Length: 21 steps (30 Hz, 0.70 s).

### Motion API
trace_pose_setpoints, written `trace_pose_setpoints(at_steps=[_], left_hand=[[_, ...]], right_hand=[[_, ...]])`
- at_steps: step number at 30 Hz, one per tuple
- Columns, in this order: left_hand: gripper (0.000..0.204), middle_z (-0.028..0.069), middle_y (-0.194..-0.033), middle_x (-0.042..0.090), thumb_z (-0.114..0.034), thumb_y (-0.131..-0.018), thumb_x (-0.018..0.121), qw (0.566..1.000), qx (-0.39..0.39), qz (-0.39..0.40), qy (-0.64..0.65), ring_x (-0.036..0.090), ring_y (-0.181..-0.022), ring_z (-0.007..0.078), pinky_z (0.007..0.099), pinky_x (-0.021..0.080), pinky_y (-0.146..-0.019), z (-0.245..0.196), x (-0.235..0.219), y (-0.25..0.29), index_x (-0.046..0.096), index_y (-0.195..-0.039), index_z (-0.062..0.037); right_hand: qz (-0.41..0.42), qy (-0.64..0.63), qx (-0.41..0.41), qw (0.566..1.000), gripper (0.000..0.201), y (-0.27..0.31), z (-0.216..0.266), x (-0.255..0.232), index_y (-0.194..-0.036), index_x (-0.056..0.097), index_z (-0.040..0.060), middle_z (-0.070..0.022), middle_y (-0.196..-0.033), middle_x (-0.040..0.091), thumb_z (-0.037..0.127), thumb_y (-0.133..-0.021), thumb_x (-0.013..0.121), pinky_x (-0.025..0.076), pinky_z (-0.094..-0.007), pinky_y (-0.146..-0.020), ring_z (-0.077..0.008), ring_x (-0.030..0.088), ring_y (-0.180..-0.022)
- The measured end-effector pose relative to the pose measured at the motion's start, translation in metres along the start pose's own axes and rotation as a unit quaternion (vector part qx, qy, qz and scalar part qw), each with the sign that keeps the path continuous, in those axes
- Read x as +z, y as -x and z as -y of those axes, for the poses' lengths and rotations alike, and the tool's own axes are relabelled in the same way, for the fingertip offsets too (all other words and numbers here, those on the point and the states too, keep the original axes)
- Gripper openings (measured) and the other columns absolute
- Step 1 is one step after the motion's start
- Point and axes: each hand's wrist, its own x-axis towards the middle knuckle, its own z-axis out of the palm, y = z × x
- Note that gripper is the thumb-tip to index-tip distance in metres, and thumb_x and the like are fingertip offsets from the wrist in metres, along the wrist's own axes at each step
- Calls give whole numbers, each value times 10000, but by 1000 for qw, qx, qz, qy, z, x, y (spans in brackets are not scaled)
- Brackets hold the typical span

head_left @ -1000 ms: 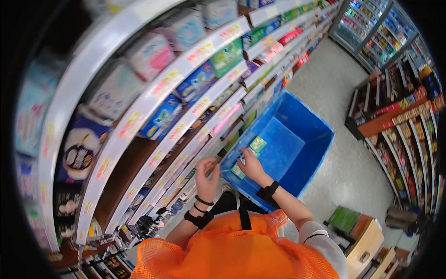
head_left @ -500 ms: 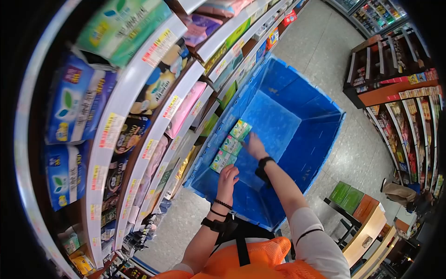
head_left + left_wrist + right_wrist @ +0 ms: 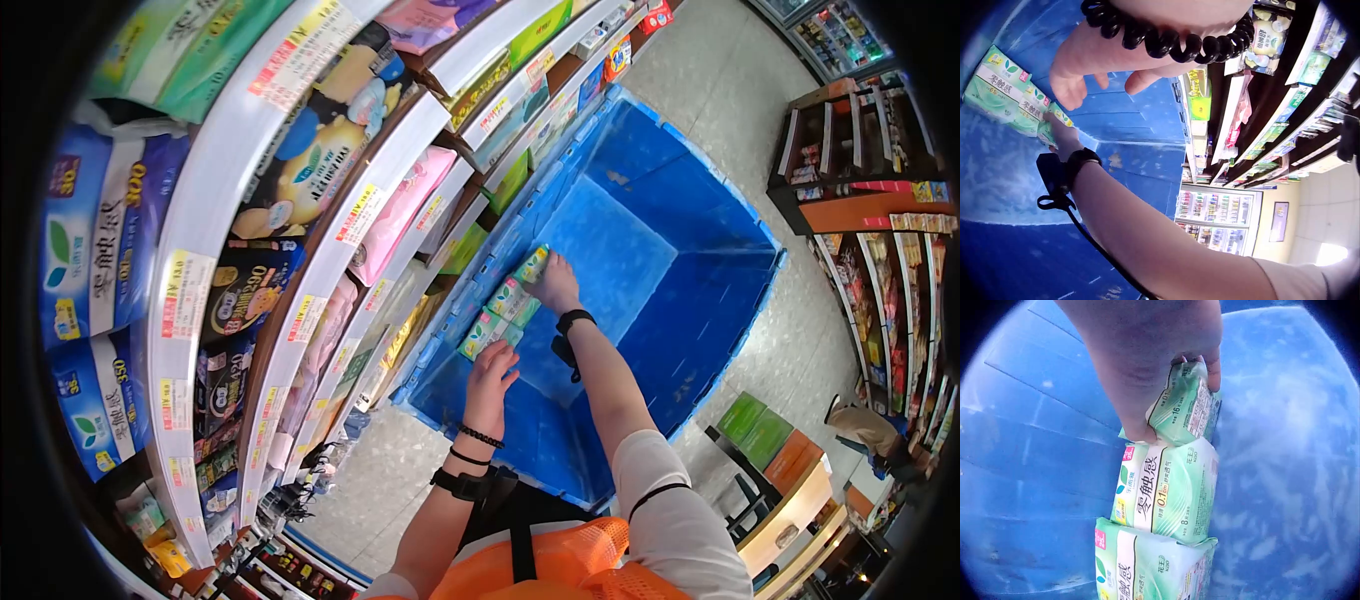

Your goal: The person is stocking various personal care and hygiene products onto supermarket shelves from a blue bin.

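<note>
Three green-and-white sanitary pad packs lie in a row along the left wall of a blue crate (image 3: pixel 640 225). My right hand (image 3: pixel 556 285) grips the farthest pack (image 3: pixel 1180 412), thumb on one side and fingers on the other; this pack sits tilted against its neighbour. The middle pack (image 3: pixel 1166 490) and the nearest pack (image 3: pixel 1150 565) lie flat with their printed faces up. My left hand (image 3: pixel 490 385) hovers beside the nearest pack, fingers loosely bent and holding nothing; the left wrist view shows the same hand (image 3: pixel 1119 59) over the crate's inside.
Shelves on the left carry blue sanitary pad packs (image 3: pixel 110 230), dark packs (image 3: pixel 250 285) and a pink pack (image 3: pixel 400 215), close beside the crate's rim. Grey floor (image 3: pixel 690 110) runs past the crate. Right of it stand a wooden-fronted table (image 3: pixel 790 500) and a snack rack (image 3: pixel 850 215).
Both hands have gone down into the crate's area as the view came nearer. My right hand, beside the row half a second ago, now grips the farthest pack, which has tilted.
</note>
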Motion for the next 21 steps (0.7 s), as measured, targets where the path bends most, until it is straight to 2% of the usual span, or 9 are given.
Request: trace_pose_setpoints(at_steps=[5, 8, 9, 11, 14, 16, 18, 20, 21], left_hand=[[469, 108, -1289, 536, -284, -937, 585, 1000, 24, 18, 10, 494, -1239, 227, 371, 384, -1034, -14, -3, 18, 485, -1315, -25], [455, 91, -1269, 553, -287, -932, 596, 999, 43, 27, 4, 493, -1236, 220, 365, 377, -1036, -27, -10, 33, 510, -1297, -28], [450, 87, -1281, 553, -284, -931, 599, 998, 55, 28, -7, 492, -1237, 212, 363, 372, -1039, -32, -13, 38, 518, -1294, -31], [457, 80, -1343, 531, -281, -934, 600, 996, 76, 41, -22, 478, -1250, 185, 360, 351, -1059, -44, -21, 54, 525, -1311, -35], [490, 80, -1370, 517, -291, -937, 601, 991, 113, 64, -33, 470, -1262, 174, 363, 339, -1073, -63, -33, 71, 508, -1341, -30], [529, 86, -1366, 515, -292, -949, 591, 987, 144, 58, -43, 457, -1278, 174, 353, 338, -1081, -83, -34, 96, 463, -1378, -10], [526, 108, -1363, 509, -280, -966, 573, 971, 208, 111, -37, 455, -1280, 173, 344, 346, -1080, -99, -40, 120, 440, -1388, 6], [658, 152, -1396, 469, -271, -935, 649, 957, 256, 133, -10, 459, -1283, 207, 342, 358, -1068, -119, -48, 159, 342, -1430, 35], [665, 151, -1398, 458, -257, -934, 652, 943, 303, 139, -25, 456, -1285, 213, 348, 354, -1072, -123, -56, 173, 320, -1432, 31]], right_hand=[[-19, -27, -11, 999, 1004, 32, 4, -30, -1423, 319, 9, -177, -1339, 485, 403, -651, 825, 454, -417, -998, -341, 465, -1263], [-43, -121, -28, 991, 990, 58, 13, -51, -1397, 333, -62, -254, -1261, 555, 404, -666, 812, 472, -414, -970, -379, 557, -1168], [-53, -119, -40, 991, 990, 74, 24, -69, -1397, 333, -62, -254, -1261, 555, 404, -666, 812, 472, -414, -970, -379, 557, -1168], [0, -248, -31, 968, 996, 123, 52, -119, -1397, 321, -91, -280, -1212, 588, 401, -684, 813, 499, -381, -920, -368, 611, -1102], [-3, -334, -87, 938, 987, 191, 98, -167, -1425, 283, -83, -231, -1202, 598, 355, -726, 824, 504, -352, -899, -282, 619, -1077], [-11, -344, -125, 931, 977, 235, 129, -191, -1429, 280, -78, -224, -1222, 586, 339, -733, 825, 497, -351, -912, -272, 609, -1089], [-12, -355, -164, 920, 968, 277, 161, -209, -1432, 278, -73, -217, -1242, 573, 322, -740, 826, 490, -349, -925, -261, 600, -1101], [-21, -357, -200, 912, 923, 317, 193, -221, -1443, 287, -40, -172, -1289, 532, 278, -761, 823, 454, -330, -942, -221, 545, -1143], [-21, -361, -208, 909, 941, 332, 208, -224, -1431, 293, -56, -211, -1300, 534, 286, -738, 830, 463, -355, -967, -270, 562, -1169]])
